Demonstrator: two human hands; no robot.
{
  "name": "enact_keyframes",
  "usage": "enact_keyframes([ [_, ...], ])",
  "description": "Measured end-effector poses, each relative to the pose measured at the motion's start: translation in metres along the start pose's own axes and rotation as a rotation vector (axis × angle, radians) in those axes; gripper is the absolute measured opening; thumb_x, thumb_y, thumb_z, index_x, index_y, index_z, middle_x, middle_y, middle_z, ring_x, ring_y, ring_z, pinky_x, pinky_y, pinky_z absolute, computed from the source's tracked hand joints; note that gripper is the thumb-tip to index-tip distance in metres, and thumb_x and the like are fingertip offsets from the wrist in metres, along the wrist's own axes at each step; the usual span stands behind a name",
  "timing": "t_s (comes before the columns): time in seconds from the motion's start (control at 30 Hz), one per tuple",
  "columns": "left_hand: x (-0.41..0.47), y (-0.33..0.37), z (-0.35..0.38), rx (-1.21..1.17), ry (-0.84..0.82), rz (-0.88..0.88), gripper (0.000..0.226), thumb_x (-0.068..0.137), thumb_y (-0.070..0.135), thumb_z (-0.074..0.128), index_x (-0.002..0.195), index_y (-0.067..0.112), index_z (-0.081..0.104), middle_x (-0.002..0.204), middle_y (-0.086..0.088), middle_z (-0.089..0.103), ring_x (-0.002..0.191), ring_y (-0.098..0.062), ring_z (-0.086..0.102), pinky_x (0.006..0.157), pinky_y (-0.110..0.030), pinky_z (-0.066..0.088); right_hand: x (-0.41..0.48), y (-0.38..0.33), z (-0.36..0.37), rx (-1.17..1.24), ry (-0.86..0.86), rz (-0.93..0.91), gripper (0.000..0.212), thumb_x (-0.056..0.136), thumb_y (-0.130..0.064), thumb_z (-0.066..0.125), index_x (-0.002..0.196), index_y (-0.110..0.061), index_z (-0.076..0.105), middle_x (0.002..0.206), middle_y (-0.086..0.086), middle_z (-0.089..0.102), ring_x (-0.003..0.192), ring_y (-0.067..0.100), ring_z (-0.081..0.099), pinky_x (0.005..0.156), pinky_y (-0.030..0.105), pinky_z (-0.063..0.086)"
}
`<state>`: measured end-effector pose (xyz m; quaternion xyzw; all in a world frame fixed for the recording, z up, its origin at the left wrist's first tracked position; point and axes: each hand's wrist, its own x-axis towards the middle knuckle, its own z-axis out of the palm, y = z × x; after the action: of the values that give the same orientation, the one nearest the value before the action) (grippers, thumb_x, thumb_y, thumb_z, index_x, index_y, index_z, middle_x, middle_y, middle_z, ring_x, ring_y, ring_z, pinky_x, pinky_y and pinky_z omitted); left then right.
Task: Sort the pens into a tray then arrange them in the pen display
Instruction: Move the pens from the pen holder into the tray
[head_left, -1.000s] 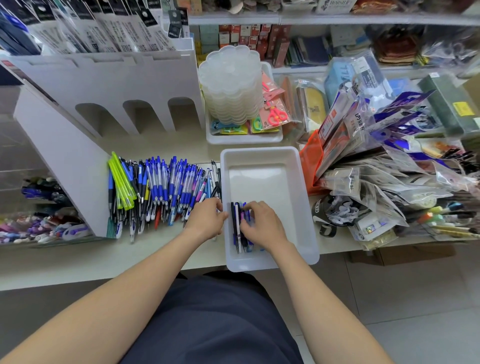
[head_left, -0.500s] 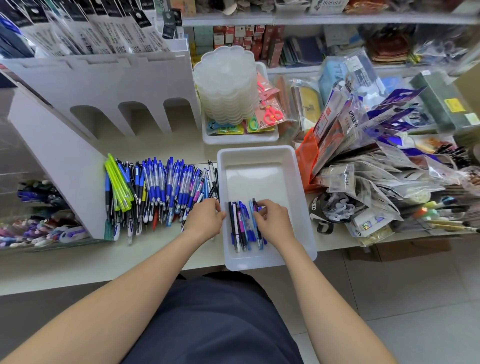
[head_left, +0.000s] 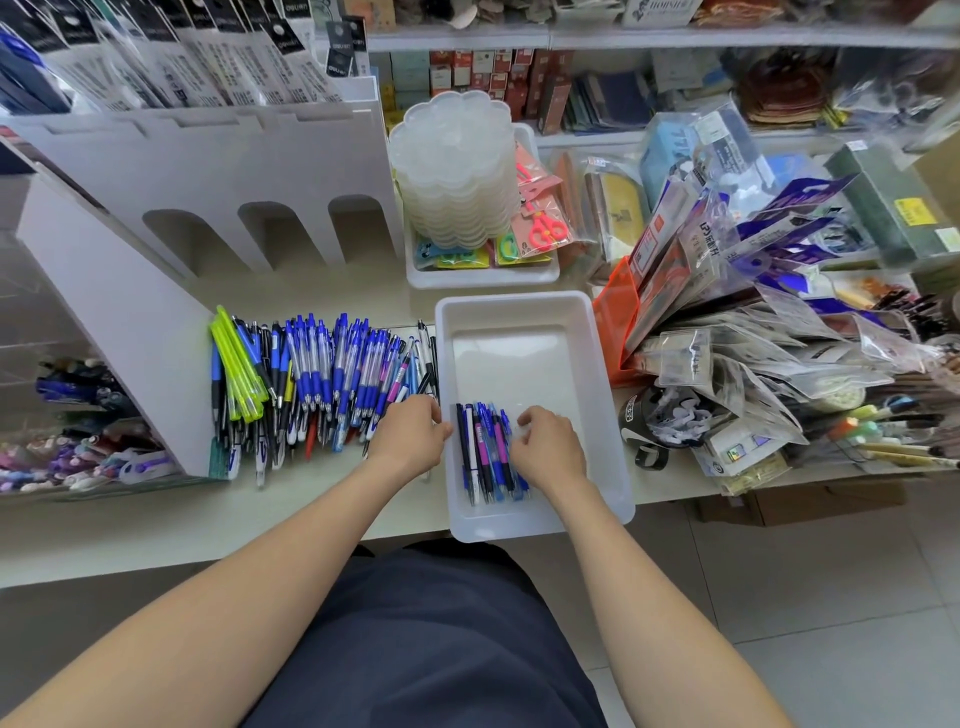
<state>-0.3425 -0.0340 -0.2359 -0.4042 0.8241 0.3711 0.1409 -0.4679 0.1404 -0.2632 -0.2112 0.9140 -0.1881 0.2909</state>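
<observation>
Fingers (head_left: 530, 423) curled (pinch unclear): R hand (head_left: 553, 449) prob. squaring pens (head_left: 485, 452) in tray (head_left: 514, 300) for display, L hand (head_left: 408, 439) steadying rim.

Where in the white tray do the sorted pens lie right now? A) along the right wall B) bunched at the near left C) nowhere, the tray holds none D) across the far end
B: the pens lie side by side at the near left of the white tray, just left of the right hand.
</observation>
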Motion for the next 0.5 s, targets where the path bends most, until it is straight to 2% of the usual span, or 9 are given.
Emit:
enact_keyframes([
  [0.1, 0.0, 0.001, 0.0, -0.002, 0.0, 0.001, 0.012, 0.104, 0.031, 0.067, 0.104, 0.02, 0.061, 0.086, -0.004, 0.073, 0.074, -0.021, 0.075, 0.072, -0.047, 0.065, 0.002, -0.01, 0.002, -0.043, -0.027, -0.225, 0.059, 0.099, -0.006, 0.051, 0.156, -0.022, 0.047, 0.148, 0.007, 0.045, 0.13, 0.026, 0.048, 0.107, 0.042, 0.049],
  [0.17, 0.0, 0.0, 0.0, -0.005, 0.009, 0.0, 0.013, 0.103, 0.032, 0.067, 0.104, 0.02, 0.061, 0.088, -0.004, 0.073, 0.077, -0.021, 0.075, 0.073, -0.048, 0.065, 0.006, -0.015, 0.004, -0.126, -0.102, -0.364, 0.063, 0.104, -0.007, 0.048, 0.162, -0.029, 0.036, 0.157, 0.005, 0.035, 0.135, 0.026, 0.039, 0.111, 0.043, 0.046],
  [0.23, 0.0, 0.0, 0.0, -0.002, 0.012, 0.0, 0.013, 0.103, 0.032, 0.067, 0.105, 0.02, 0.061, 0.088, -0.003, 0.073, 0.078, -0.022, 0.074, 0.073, -0.048, 0.065, 0.009, -0.015, 0.006, -0.184, -0.148, -0.426, 0.057, 0.107, -0.011, 0.047, 0.161, -0.028, 0.04, 0.153, 0.004, 0.04, 0.133, 0.026, 0.039, 0.111, 0.045, 0.046],
  [0.33, 0.0, -0.001, 0.0, -0.009, 0.01, -0.001, 0.012, 0.102, 0.032, 0.068, 0.102, 0.023, 0.061, 0.085, -0.002, 0.073, 0.075, -0.02, 0.075, 0.072, -0.049, 0.065, 0.01, -0.01, 0.002, -0.119, -0.138, -0.397, 0.05, 0.105, -0.014, 0.053, 0.153, -0.027, 0.053, 0.138, 0.001, 0.054, 0.127, 0.023, 0.048, 0.11, 0.043, 0.049],
  [0.43, -0.001, -0.001, -0.001, -0.009, 0.008, -0.009, 0.012, 0.102, 0.034, 0.069, 0.103, 0.024, 0.061, 0.086, -0.001, 0.073, 0.076, -0.02, 0.075, 0.072, -0.049, 0.065, 0.009, -0.003, -0.001, -0.094, -0.154, -0.4, 0.05, 0.099, -0.014, 0.058, 0.147, -0.027, 0.059, 0.137, 0.0, 0.056, 0.126, 0.024, 0.053, 0.112, 0.042, 0.048],
  [0.5, -0.001, -0.001, -0.001, -0.005, 0.004, -0.006, 0.013, 0.102, 0.034, 0.068, 0.105, 0.024, 0.062, 0.087, -0.001, 0.073, 0.078, -0.02, 0.075, 0.073, -0.049, 0.065, 0.006, -0.003, -0.003, -0.041, -0.17, -0.388, 0.051, 0.1, -0.015, 0.056, 0.15, -0.028, 0.054, 0.138, 0.0, 0.053, 0.125, 0.022, 0.055, 0.111, 0.041, 0.049],
])
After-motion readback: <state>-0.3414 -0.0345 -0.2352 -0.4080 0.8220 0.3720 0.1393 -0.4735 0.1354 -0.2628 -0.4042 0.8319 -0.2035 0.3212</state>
